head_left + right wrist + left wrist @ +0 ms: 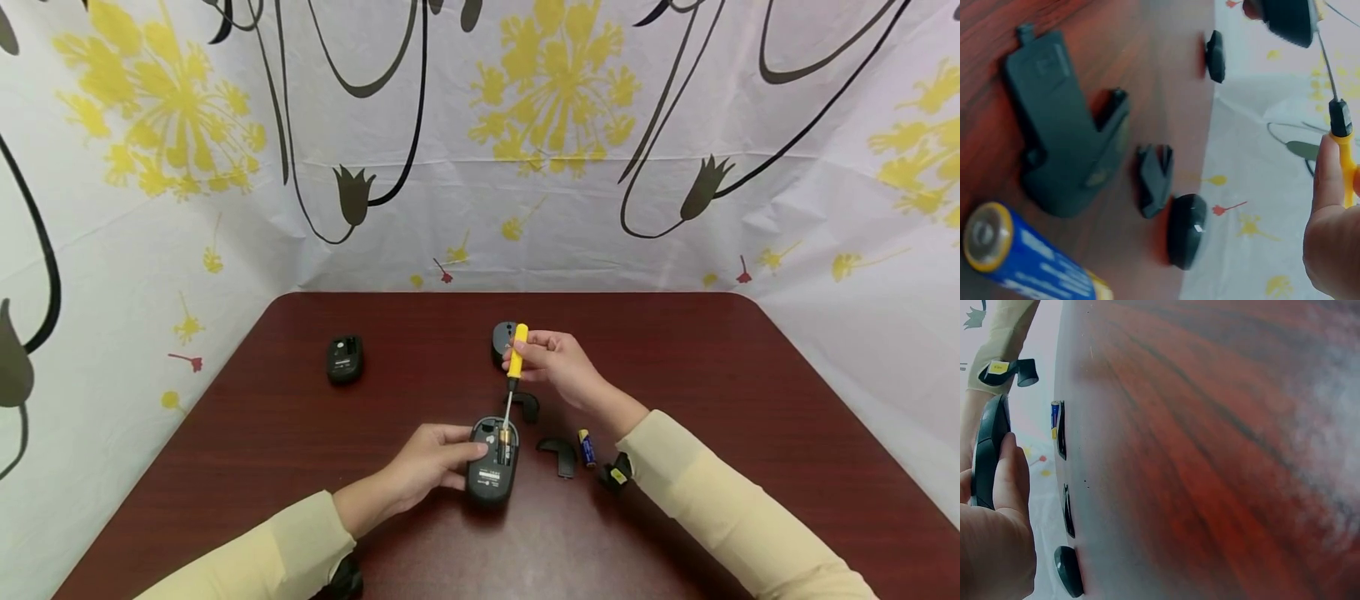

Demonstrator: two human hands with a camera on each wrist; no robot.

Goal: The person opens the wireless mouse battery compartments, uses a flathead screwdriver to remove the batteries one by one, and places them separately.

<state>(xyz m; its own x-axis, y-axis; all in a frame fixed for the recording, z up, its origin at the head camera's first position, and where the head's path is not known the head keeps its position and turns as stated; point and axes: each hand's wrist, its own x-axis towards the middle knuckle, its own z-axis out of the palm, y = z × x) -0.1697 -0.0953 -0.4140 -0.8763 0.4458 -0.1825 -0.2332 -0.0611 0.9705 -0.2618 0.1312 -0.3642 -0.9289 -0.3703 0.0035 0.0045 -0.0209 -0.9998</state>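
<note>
In the head view my left hand (431, 467) grips a black computer mouse (491, 487), its underside turned up and its battery slot uncovered. A battery (505, 446) lies in that slot. My right hand (558, 362) holds a yellow-handled screwdriver (517, 354) with the shaft pointing down, its tip right at the battery's upper end. The left wrist view shows the mouse (988, 453) edge-on between thumb and fingers, raised off the table. In the right wrist view, fingers (1327, 169) lie along the screwdriver's yellow handle (1342, 153).
Two black battery covers, a nearer one (561, 457) and a farther one (527, 407), lie right of the held mouse. Beside them is a blue battery (587, 447). Another mouse (501, 343) sits behind the right hand; an upturned mouse (345, 360) lies at the left of the table (420, 367).
</note>
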